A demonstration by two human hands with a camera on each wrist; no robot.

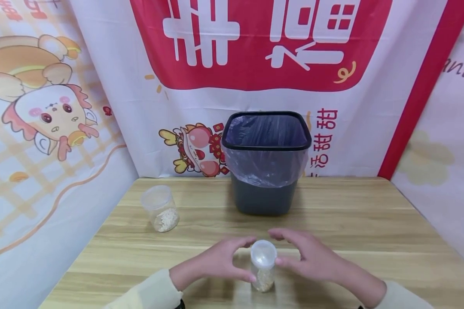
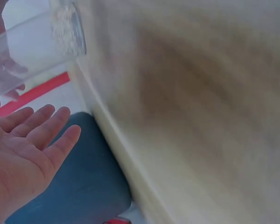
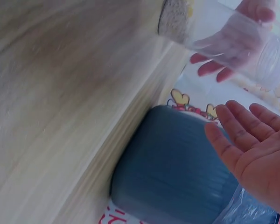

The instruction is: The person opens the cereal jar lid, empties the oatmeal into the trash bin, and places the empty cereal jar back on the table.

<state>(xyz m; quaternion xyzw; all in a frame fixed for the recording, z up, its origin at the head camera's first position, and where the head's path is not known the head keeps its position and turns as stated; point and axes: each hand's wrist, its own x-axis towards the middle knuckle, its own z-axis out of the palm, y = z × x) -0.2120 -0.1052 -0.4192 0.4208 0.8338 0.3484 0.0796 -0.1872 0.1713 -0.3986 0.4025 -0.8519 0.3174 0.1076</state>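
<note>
Flanking the jar (image 1: 264, 267), upright on the table (image 1: 371, 231): left hand (image 1: 225, 259) and right hand (image 1: 315, 257) both have fingers spread, gripping nothing; contact unclear. Probably tippy, so any grip should close evenly from both sides, low, near the grains (image 1: 264, 281).

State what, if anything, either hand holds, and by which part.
Nothing is held: the open left hand and open right hand flank a clear, cylindrical, plastic-looking jar.
</note>
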